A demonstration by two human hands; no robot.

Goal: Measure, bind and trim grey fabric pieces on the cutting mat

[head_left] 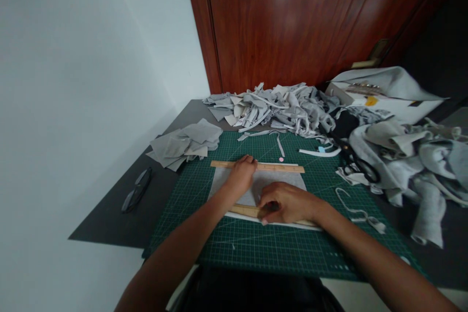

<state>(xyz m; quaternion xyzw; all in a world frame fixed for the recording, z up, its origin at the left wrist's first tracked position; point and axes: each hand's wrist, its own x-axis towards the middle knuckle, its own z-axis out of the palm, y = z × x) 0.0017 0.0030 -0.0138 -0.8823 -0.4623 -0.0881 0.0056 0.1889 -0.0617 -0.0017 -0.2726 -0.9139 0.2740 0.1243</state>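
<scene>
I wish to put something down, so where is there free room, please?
Free: the mat between the cloth and the front edge, except one tiny pale bit; also the dark table around the glasses. Crowded: the back and right, with grey scraps.

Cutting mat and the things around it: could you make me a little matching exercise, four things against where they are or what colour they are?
1. glasses
2. cutting mat
3. left hand
4. right hand

A. on the far ruler
B. green, with grid lines
C. at the near ruler
D. left of the cutting mat

Pairs: 1-D, 2-B, 3-A, 4-C
</scene>
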